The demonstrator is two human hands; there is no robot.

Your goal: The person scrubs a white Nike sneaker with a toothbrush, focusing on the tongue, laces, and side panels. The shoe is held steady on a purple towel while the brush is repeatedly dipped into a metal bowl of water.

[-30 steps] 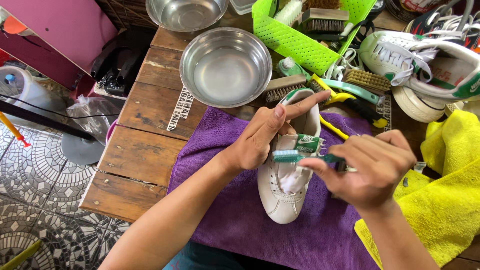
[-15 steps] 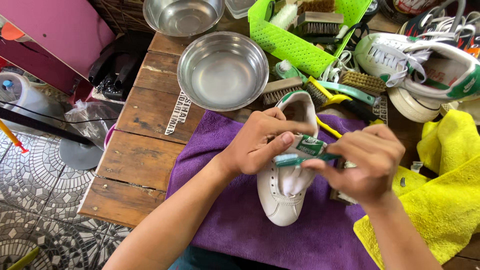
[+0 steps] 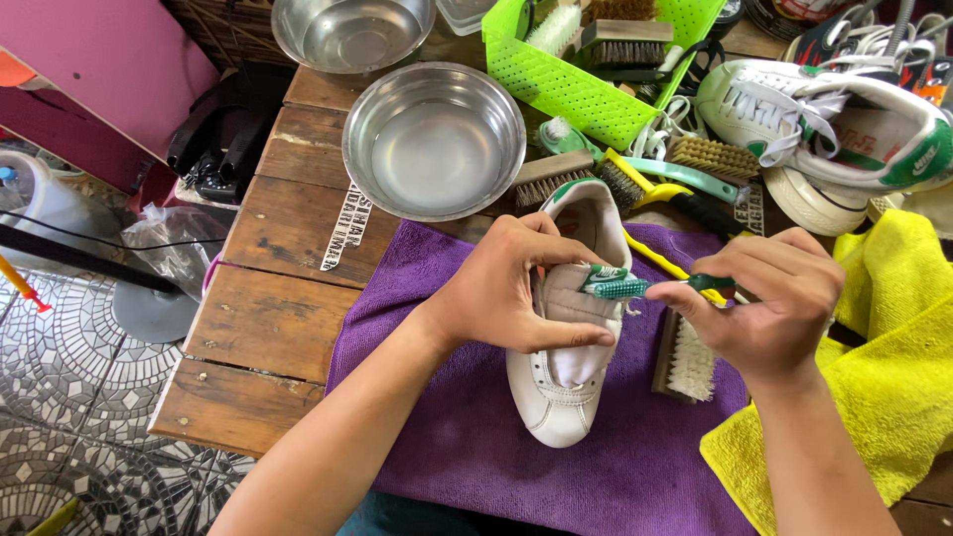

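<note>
White leather shows at the centre of the frame: a white sneaker [image 3: 566,347] lies on a purple cloth [image 3: 447,437], toe towards the bottom edge, probably so that dirt and water land on the fabric and not on the wooden tabletop [image 3: 268,328]. The left hand [image 3: 511,288] is curled over the shoe's opening, fingers closed around its upper and thumb along the side, seemingly to pin it steady. The right hand [image 3: 769,298] pinches a small green brush [image 3: 635,288] between fingertips and thumb, bristles held at the shoe's tongue area. Just right of the shoe lies a wooden brush with pale bristles [image 3: 683,362]. A yellow towel [image 3: 884,377] spreads at the right edge. Above, within easy reach, sit a steel bowl [image 3: 434,139], a green basket of brushes [image 3: 596,60] and, at upper right, a second sneaker with green trim [image 3: 824,119].
</note>
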